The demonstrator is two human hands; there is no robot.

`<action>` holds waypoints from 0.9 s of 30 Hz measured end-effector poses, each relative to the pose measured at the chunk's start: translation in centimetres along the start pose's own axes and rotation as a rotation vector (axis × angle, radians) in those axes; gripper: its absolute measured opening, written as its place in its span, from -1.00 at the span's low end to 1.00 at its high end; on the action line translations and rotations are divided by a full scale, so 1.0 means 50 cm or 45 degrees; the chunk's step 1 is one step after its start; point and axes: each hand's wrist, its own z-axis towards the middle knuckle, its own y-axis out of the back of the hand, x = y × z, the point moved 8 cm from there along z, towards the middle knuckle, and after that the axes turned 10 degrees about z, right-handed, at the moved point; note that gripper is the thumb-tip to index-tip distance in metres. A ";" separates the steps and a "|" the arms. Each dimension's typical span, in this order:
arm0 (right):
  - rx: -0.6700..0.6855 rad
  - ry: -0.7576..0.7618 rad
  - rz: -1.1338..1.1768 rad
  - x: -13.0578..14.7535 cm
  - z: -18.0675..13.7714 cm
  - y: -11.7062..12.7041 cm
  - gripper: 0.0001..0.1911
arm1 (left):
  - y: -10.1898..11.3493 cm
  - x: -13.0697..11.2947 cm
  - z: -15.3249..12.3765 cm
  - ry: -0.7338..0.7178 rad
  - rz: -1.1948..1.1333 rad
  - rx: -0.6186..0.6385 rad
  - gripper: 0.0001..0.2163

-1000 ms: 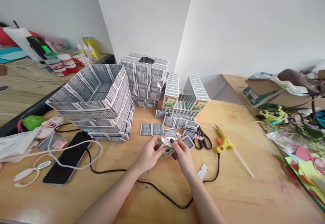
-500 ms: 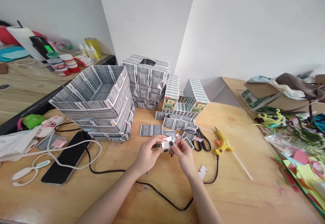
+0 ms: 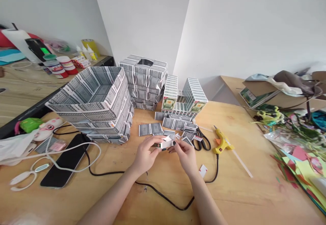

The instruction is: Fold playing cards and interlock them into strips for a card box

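Observation:
My left hand point(image 3: 144, 155) is closed around a small playing-card box point(image 3: 165, 145), held just above the table with its white end turned right. At that end, my right hand point(image 3: 186, 156) pinches a white flap between thumb and fingers. The fingers cover much of the box. Just beyond my hands lie playing cards point(image 3: 150, 129) with grey patterned backs, some folded or joined in strips. Behind them stand rows of green-and-white card boxes point(image 3: 195, 94). Black-handled scissors point(image 3: 203, 140) rest to the right of the cards.
A yellow glue gun point(image 3: 222, 141) lies at right, its black cord point(image 3: 163, 193) looping in front of me. At left stand a large open card-built box point(image 3: 86, 107) and a phone point(image 3: 65, 163) under a white cable. Paper scraps point(image 3: 305, 170) crowd the right edge.
My right hand has shifted slightly right, drawing the flap outward, and more of the box's white end shows. My left hand keeps its hold. The whole view has moved a little.

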 end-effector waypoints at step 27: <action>0.624 -0.560 0.805 -0.053 -0.052 -0.112 -0.54 | -0.004 0.015 0.004 0.137 -0.437 0.072 -0.75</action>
